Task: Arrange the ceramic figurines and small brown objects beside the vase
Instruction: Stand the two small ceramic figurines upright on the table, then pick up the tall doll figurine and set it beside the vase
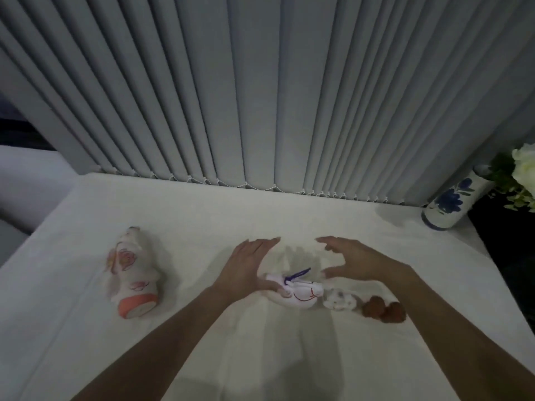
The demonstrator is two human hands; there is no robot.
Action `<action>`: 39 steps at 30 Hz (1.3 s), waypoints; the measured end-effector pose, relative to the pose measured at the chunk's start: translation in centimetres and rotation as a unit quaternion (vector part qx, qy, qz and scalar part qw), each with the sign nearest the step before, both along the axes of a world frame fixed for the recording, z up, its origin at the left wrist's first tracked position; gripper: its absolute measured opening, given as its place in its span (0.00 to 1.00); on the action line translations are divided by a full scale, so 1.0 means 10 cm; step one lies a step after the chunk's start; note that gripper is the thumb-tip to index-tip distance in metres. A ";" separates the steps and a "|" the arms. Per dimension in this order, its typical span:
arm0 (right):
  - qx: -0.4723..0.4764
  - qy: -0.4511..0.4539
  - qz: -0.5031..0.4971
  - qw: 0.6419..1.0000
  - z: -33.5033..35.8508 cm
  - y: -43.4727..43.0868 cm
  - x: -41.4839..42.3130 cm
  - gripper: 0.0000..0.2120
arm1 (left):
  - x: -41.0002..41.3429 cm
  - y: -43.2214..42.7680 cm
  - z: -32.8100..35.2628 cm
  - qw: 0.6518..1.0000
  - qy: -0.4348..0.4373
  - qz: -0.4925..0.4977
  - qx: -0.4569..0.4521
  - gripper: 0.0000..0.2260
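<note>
Figurine (292, 290): centre frame, white with red lines and purple cord; lying down, long axis left-right.
Left hand (249, 267): spread, thumb touching figurine.
Right hand (353, 260): spread, hovering.
Vase (451, 202): right edge.

White vase (451, 202) bears blue flowers (brown objects (383, 311) plain).

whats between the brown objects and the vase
Only bare white cloth. In the head view nothing sits between the brown objects and the vase; the right hand hovers left of that stretch.
</note>
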State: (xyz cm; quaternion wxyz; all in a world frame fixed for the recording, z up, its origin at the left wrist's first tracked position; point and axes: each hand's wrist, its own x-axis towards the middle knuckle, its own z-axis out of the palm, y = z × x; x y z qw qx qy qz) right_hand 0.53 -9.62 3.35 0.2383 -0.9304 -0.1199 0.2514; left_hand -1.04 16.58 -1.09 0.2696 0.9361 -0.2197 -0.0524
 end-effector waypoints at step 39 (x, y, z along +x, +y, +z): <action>0.318 0.266 -0.068 0.907 -0.47 3.14 0.49 0.26 | -0.15 2.26 -0.07 0.722 0.303 0.415 -0.464 0.13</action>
